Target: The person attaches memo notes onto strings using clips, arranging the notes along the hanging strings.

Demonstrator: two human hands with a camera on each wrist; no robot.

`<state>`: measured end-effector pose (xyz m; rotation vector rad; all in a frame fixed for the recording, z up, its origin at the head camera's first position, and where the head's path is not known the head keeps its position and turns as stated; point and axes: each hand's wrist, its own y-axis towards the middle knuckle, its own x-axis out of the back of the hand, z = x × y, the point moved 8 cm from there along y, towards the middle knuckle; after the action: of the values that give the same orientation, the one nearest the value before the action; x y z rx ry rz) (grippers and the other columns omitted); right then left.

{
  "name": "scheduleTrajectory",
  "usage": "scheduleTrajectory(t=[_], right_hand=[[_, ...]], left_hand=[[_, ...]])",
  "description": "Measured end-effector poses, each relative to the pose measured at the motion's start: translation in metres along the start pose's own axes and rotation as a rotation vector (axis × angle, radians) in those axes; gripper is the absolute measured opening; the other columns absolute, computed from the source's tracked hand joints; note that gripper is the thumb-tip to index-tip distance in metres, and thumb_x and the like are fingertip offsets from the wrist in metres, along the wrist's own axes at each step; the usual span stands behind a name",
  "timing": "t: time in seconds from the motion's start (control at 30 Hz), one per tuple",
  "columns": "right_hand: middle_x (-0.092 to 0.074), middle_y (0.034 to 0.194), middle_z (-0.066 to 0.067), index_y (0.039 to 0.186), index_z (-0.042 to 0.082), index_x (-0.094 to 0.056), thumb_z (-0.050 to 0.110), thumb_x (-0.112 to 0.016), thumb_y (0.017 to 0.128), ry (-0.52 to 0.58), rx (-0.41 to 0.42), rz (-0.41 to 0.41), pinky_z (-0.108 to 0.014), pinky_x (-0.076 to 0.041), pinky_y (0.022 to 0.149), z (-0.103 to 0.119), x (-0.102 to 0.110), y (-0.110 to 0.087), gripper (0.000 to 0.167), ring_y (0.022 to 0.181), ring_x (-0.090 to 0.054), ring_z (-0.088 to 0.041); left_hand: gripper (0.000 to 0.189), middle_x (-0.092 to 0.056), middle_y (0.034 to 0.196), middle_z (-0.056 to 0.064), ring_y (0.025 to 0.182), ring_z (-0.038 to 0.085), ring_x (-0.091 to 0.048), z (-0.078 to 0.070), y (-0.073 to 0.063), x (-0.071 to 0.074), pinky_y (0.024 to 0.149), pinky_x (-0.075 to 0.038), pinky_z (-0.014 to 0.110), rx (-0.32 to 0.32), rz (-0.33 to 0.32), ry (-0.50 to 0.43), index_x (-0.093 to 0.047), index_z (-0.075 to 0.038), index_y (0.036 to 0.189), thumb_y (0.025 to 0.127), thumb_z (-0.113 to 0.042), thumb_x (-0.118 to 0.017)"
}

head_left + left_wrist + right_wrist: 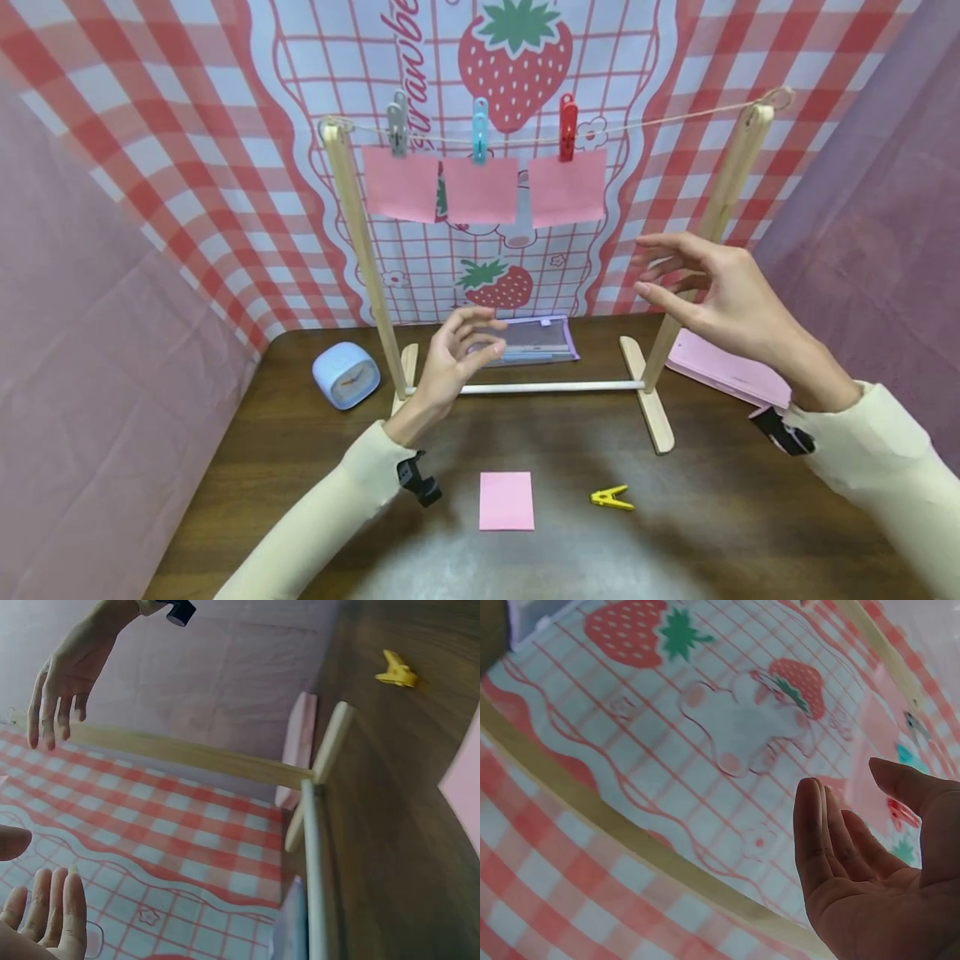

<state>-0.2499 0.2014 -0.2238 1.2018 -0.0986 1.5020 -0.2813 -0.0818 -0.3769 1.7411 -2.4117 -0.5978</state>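
Three pink paper squares hang in a row from a string [667, 121], held by a grey clothespin [398, 125], a light blue clothespin [480, 131] and a red clothespin [567, 127]. My right hand [712, 287] is raised near the right post, fingers loosely bent, holding nothing. Lower down, my left hand [461, 354] hovers in front of the stand's left side, also holding nothing. On the table lie a pink sticky note pad [507, 501] and a yellow clothespin [611, 497], both apart from the hands. The right wrist view shows the right hand [877, 870] below the hanging papers.
The wooden stand [363, 250] has two posts joined by a white bar [551, 387]. Around it are a blue clock [346, 376], a clear zip pouch [536, 340] and a pink case [727, 369]. A checkered strawberry cloth [187, 108] hangs behind.
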Motion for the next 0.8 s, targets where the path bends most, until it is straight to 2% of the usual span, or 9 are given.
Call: scheduleTrajectory(t=[0.13, 0.23, 0.37, 0.5, 0.63, 0.8], right_hand=[[-0.079, 0.106, -0.003, 0.136, 0.015, -0.066, 0.009, -0.083, 0.088, -0.021, -0.006, 0.053, -0.007, -0.055, 0.071, -0.012, -0.015, -0.012, 0.051, 0.087, -0.067, 0.010], [-0.080, 0.105, -0.001, 0.136, 0.016, -0.066, 0.009, -0.083, 0.088, -0.026, -0.015, 0.091, -0.008, -0.056, 0.073, -0.021, -0.025, -0.023, 0.051, 0.087, -0.069, 0.008], [-0.079, 0.106, 0.002, 0.132, 0.016, -0.067, 0.009, -0.083, 0.088, -0.027, -0.002, 0.127, -0.011, -0.057, 0.075, -0.031, -0.039, -0.039, 0.047, 0.089, -0.069, 0.006], [-0.078, 0.108, -0.001, 0.131, 0.011, -0.067, 0.008, -0.081, 0.089, -0.008, 0.010, 0.197, -0.020, -0.060, 0.072, -0.040, -0.060, -0.055, 0.044, 0.088, -0.070, 0.003], [-0.077, 0.111, -0.003, 0.133, 0.008, -0.065, 0.011, -0.079, 0.092, 0.047, -0.024, 0.299, -0.024, -0.061, 0.070, -0.050, -0.087, -0.071, 0.043, 0.089, -0.072, -0.002], [-0.077, 0.108, -0.004, 0.131, 0.004, -0.065, 0.009, -0.079, 0.091, 0.098, -0.015, 0.349, -0.022, -0.060, 0.067, -0.059, -0.110, -0.095, 0.042, 0.087, -0.072, 0.000]], left_hand=[[0.054, -0.061, 0.134, 0.032, 0.106, 0.015, -0.069, 0.007, -0.009, 0.006, 0.090, -0.062, 0.028, 0.039, 0.024, 0.057, -0.047, 0.002, 0.143, 0.094, 0.004, -0.068], [0.055, -0.060, 0.134, 0.035, 0.104, 0.016, -0.070, 0.013, -0.016, 0.010, 0.089, -0.063, 0.028, 0.075, 0.034, 0.087, -0.047, -0.001, 0.144, 0.094, 0.005, -0.068], [0.058, -0.060, 0.134, 0.038, 0.103, 0.017, -0.072, 0.022, -0.025, 0.013, 0.091, -0.064, 0.031, 0.113, 0.060, 0.105, -0.045, 0.000, 0.145, 0.092, 0.008, -0.070], [0.060, -0.061, 0.134, 0.036, 0.104, 0.019, -0.073, 0.030, -0.035, 0.014, 0.092, -0.064, 0.034, 0.142, 0.099, 0.154, -0.045, -0.001, 0.146, 0.092, 0.007, -0.071], [0.062, -0.064, 0.133, 0.032, 0.108, 0.030, -0.073, 0.041, -0.048, 0.014, 0.093, -0.063, 0.035, 0.191, 0.140, 0.225, -0.046, -0.006, 0.146, 0.092, 0.003, -0.074], [0.065, -0.062, 0.135, 0.031, 0.110, 0.047, -0.069, 0.056, -0.068, 0.009, 0.091, -0.064, 0.038, 0.267, 0.209, 0.314, -0.047, -0.007, 0.146, 0.089, -0.003, -0.079]])
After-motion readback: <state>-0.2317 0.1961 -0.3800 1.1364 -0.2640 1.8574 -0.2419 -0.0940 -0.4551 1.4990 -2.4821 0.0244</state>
